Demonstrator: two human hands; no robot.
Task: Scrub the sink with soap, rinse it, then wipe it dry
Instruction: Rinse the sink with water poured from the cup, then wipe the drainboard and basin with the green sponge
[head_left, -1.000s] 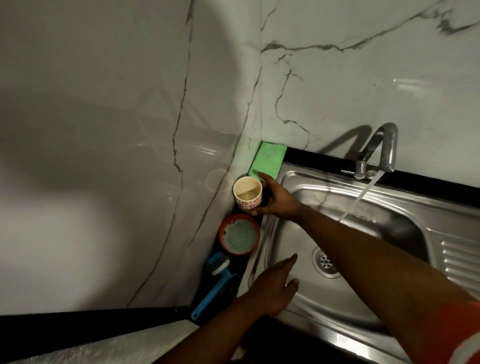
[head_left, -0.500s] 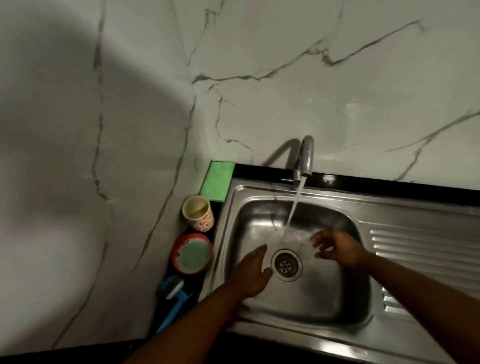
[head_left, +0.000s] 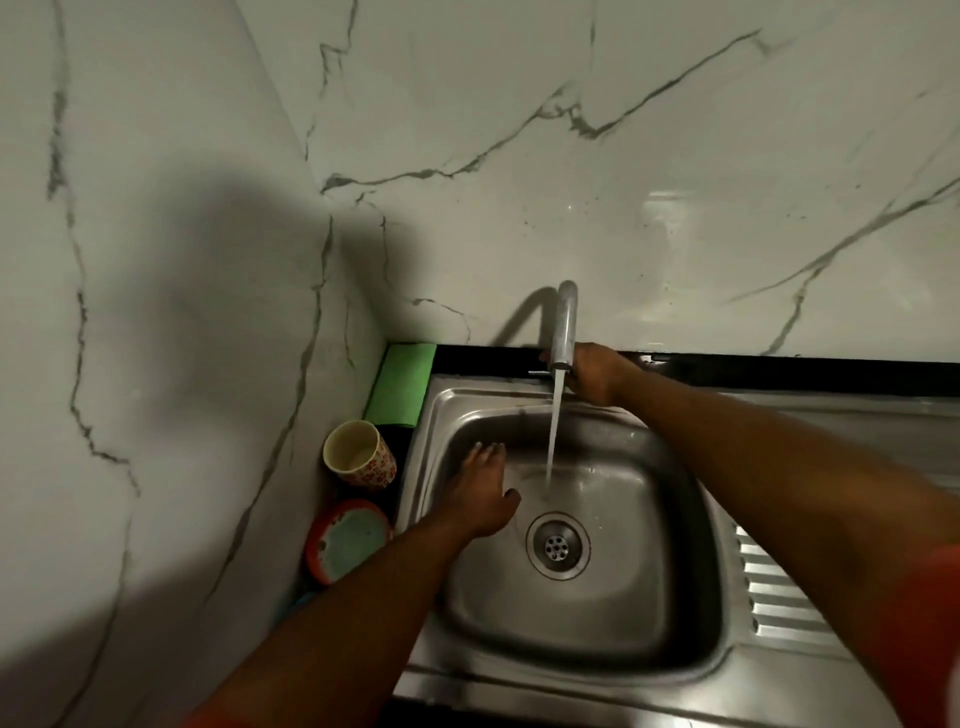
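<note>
Head view, kitchen corner. Marble-veined wall tiles (head_left: 519, 130) on two sides, meeting left of centre. Stainless steel sink (head_left: 623, 613) below, single basin, with ribbed drainboard (head_left: 779, 597) to its right and black counter strip (head_left: 779, 371) along the back edge.

Right hand (head_left: 592, 374) at the back rim, fingers and thumb curled round the base of the tap (head_left: 566, 327), partly hidden behind the spout. Left hand (head_left: 485, 493) inside the basin on its left slope — fingers straight, close together, palm down on the steel, holding nothing.

Left of the sink, back to front: green sponge cloth (head_left: 400, 384) in the corner, floral cup (head_left: 358, 457) upright, red-rimmed round tub (head_left: 348, 540) with pale green contents.

Water stream (head_left: 553, 431) from spout to basin floor — landing just beyond the drain strainer (head_left: 557, 543), just right of the left hand.
</note>
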